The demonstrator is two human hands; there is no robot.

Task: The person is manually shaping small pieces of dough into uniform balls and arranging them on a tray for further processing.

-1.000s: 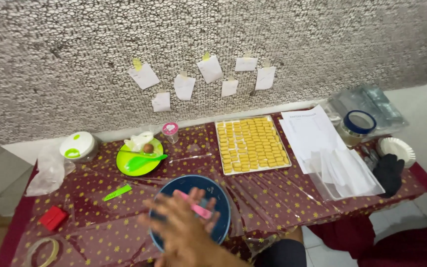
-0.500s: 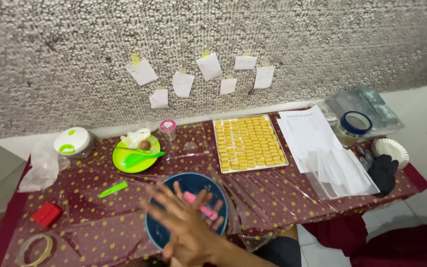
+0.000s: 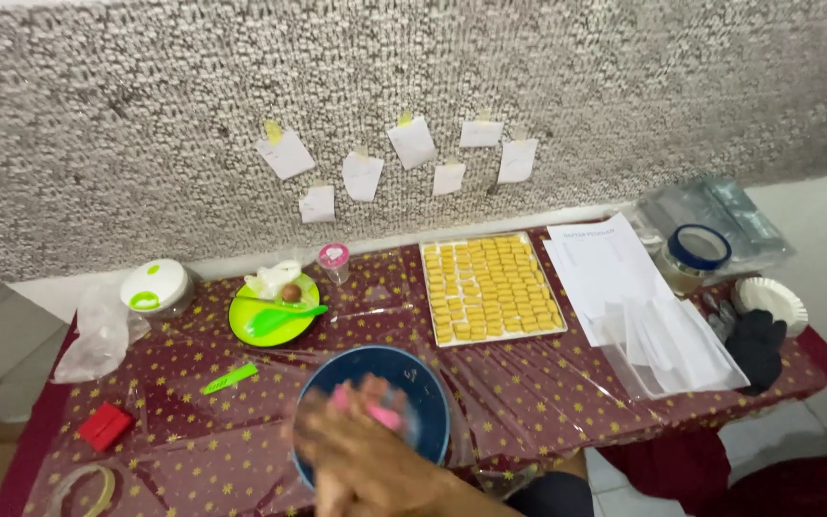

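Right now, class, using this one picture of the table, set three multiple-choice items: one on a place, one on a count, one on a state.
1. Where is the tray of yellow pastries?
A. Right of the green plate
B. Left of the red box
C. Inside the blue bowl

2. How many paper notes hang on the wall?
A. Three
B. Seven
C. Twelve

3. In what state are the person's hands?
A. Sharp and flat on the sheets of paper
B. Motion-blurred over the blue bowl
C. Out of sight

Answers:
1 A: the tray sits at the table's far edge, right of the green plate.
2 B: seven slips are taped to the textured wall.
3 B: the hands are a smear in front of the bowl, so their grip cannot be read.
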